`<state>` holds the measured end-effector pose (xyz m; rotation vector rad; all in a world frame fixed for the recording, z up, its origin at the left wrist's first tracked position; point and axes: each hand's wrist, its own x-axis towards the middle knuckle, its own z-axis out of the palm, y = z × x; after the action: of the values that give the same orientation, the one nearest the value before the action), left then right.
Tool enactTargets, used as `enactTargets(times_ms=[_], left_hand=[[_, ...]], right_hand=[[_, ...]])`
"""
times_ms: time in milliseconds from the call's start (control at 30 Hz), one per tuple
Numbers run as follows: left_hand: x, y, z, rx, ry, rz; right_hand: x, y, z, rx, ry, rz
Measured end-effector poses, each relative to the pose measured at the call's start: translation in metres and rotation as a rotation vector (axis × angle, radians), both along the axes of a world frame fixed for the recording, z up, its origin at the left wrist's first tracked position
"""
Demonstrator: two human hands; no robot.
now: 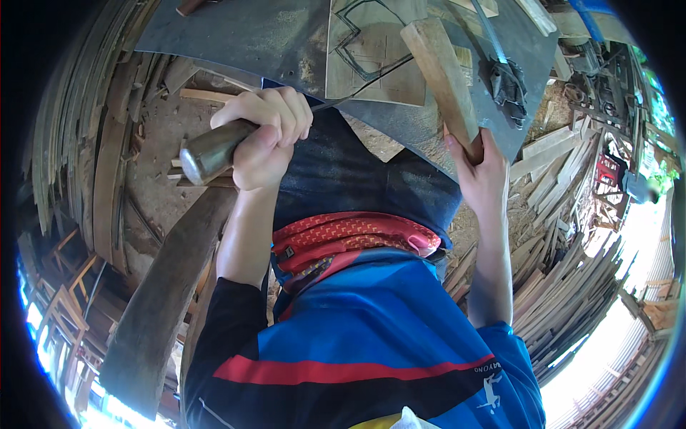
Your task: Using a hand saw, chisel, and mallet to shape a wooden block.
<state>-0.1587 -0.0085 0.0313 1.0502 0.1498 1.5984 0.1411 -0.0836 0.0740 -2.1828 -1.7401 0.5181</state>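
Note:
My left hand [264, 125] is closed round the thick handle of a chisel [205, 156], whose rounded metal-capped end points toward me on the left. Its thin dark blade runs away to the right, and the tip lies at the board near the wooden bar. That board [346, 84] is pale, with a dark angular outline marked or cut into its face. With my right hand [482, 171] I grip the near end of a squared wooden bar [444, 79]. The bar slants up and left, its far end over the board's right edge.
The dark worktable [236, 36] carries sawdust. On its right lies a long thin metal strip [489, 32] beside a crumpled black bundle [508, 89]. Stacked planks [114, 164] stand at left, a wide plank [161, 307] lies near my left arm, and timber piles [564, 279] fill the right.

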Motion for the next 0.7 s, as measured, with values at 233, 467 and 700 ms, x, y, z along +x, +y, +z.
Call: enactTargets(times_ms=[233, 467, 700], left_hand=[[0.002, -0.007, -0.008, 0.088, 0.145, 0.164], [0.031, -0.019, 0.01, 0.255, 0.366, 0.271], [0.047, -0.006, 0.01, 0.067, 0.23, 0.202]], right_hand=[[0.027, 0.017, -0.016, 0.137, -0.225, -0.033], [0.022, 0.02, -0.012, 0.018, -0.02, -0.12], [0.003, 0.003, -0.011, 0.066, 0.174, -0.04]])
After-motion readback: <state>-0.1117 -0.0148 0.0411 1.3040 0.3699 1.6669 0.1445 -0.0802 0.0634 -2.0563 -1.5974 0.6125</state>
